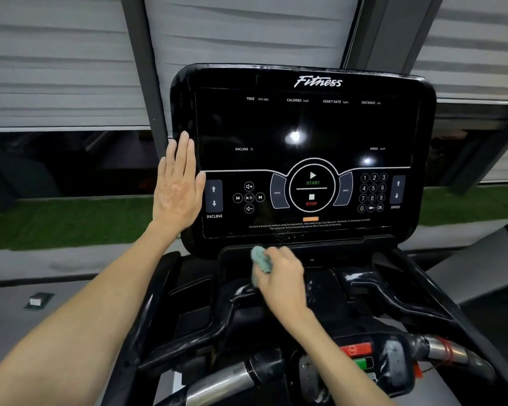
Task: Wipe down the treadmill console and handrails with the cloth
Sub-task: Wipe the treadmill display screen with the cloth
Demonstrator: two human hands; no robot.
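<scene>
Below the console [302, 127], right hand [279, 276] bunches the cloth [261, 259]; the screen lies just above; left hand [178, 186] flat, fingers together.

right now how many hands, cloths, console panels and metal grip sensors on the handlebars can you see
hands: 2, left hand flat on the console edge, right hand bunching the cloth
cloths: 1, teal cloth
console panels: 1, console
metal grip sensors: 2, left grip sensor, right grip sensor
total: 6
</scene>
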